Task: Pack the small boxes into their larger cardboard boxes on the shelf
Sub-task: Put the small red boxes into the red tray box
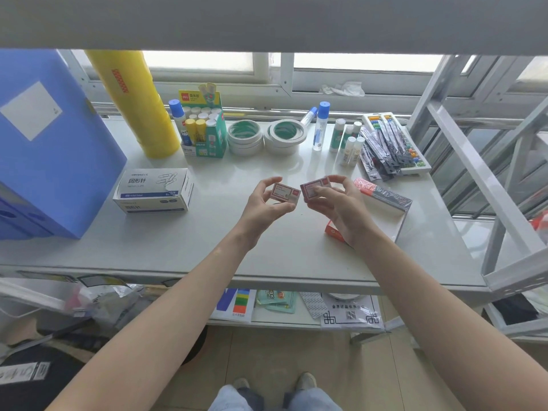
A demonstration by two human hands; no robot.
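Now each hand pinches one small box: left hand, right hand. Best square them together, then lower both into the red carton just beside the right hand.

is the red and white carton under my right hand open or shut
Open: the red carton lies on the shelf with its white inside exposed, plastic wrap at its far end.

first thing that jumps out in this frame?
Two bare hands meet over the middle of the white shelf, the left hand and the right hand each with a pinch grip on a small red-and-white box. Next, the big blue file box at far left and the yellow roll leaning beside it.
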